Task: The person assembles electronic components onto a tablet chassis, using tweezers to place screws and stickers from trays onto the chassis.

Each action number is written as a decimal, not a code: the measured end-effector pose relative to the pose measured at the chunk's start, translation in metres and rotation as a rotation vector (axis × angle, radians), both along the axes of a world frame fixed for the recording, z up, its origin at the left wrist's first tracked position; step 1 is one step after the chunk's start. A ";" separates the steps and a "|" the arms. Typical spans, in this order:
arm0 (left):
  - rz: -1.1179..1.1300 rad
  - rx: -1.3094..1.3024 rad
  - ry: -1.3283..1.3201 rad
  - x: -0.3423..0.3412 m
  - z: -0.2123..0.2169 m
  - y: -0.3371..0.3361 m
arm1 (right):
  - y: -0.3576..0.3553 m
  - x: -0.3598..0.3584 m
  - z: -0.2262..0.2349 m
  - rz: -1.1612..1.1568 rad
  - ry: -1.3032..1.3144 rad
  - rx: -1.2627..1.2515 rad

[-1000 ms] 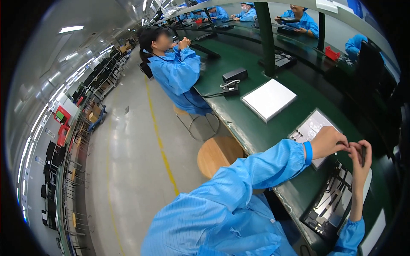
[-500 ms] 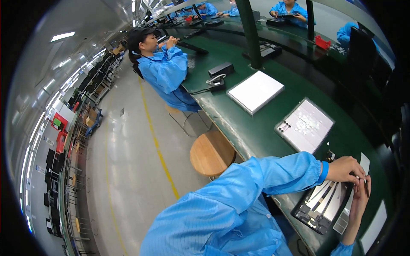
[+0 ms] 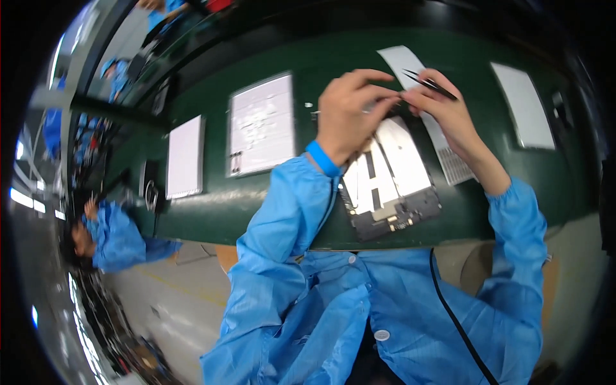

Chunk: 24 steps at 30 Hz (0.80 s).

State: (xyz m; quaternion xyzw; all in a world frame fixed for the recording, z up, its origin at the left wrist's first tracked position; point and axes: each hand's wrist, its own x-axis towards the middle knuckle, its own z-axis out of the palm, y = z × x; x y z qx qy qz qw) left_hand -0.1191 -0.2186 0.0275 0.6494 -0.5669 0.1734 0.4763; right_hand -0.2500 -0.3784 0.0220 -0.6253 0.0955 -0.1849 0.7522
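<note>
The right hand [image 3: 446, 109] pinches slim black metal tweezers [image 3: 428, 84], fingers clamped on them. At its nine o'clock, the left hand [image 3: 350, 112] meets it fingertip to fingertip above the opened flat grey device [image 3: 391, 183] on the dark green bench [image 3: 269, 205]; its grip cannot be told.

— What are the hands doing?
— The right hand [image 3: 449, 112] pinches black tweezers [image 3: 428, 84]; the left hand [image 3: 350, 109] meets it fingertip to fingertip above an opened tablet-like device [image 3: 388, 183] on the green worktop [image 3: 256, 205].
— Anything nearby?
— A grey tray [image 3: 261, 124] and a white pad [image 3: 185, 157] lie to the left.
</note>
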 end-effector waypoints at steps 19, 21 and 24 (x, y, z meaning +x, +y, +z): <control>0.028 0.405 0.172 -0.002 -0.014 0.010 | 0.002 0.017 -0.046 -0.073 0.009 -0.460; 0.005 0.388 0.087 -0.001 -0.016 0.010 | 0.001 0.018 -0.047 -0.068 0.019 -0.488; 0.003 0.420 0.107 -0.004 -0.011 0.013 | -0.001 0.022 -0.050 -0.052 0.021 -0.503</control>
